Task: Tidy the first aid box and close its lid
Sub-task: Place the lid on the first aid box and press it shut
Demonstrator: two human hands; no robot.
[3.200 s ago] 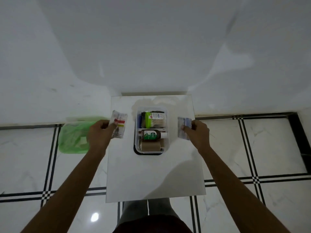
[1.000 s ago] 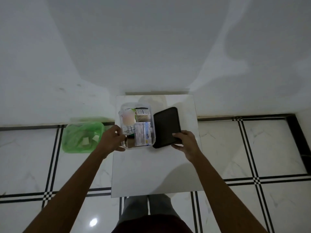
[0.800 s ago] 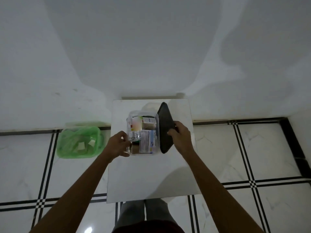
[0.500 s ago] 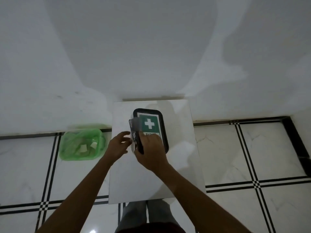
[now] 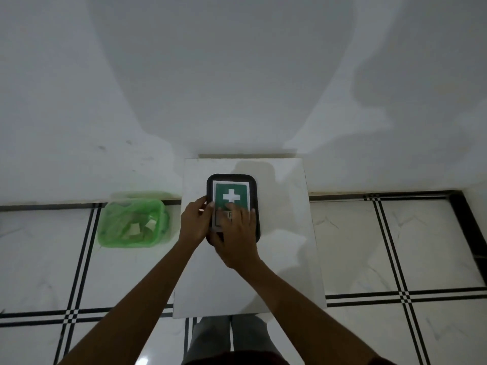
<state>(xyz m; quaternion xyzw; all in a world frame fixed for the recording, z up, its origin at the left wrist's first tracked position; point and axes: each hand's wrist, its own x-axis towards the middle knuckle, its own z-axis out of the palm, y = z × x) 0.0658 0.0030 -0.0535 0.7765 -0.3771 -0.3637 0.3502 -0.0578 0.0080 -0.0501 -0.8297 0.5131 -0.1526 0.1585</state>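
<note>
Lid (image 5: pixel 254 188) and box are already stacked, near the far edge of the white table (image 5: pixel 284 259), a little left of its middle; the box itself is hidden beneath the lid, so you cannot check from above whether the rim has seated all round. The long axis of the lid runs away from you, toward the wall.

Your right hand (image 5: pixel 237 233) lies flat on the near half of the lid, fingers spread and pressing down, the fingertips reaching the white cross on the green label (image 5: pixel 232 192). Your left hand (image 5: pixel 196 222) cups the left long edge, thumb and fingers curled against it, bracing rather than lifting. The far end of the lid lies beyond both sets of fingers and nothing presses it, so that is probably where your next push belongs; the right hand is nearer to it.

Smooth, dark, hard plastic with rounded corners and a raised border makes up the lid; the label looks like flat printed paper. The tabletop is glossy and pale, so the box could slide if you push sideways. A green bin (image 5: pixel 131 222) lined with thin plastic sits on the floor beside the table's left edge.
</note>
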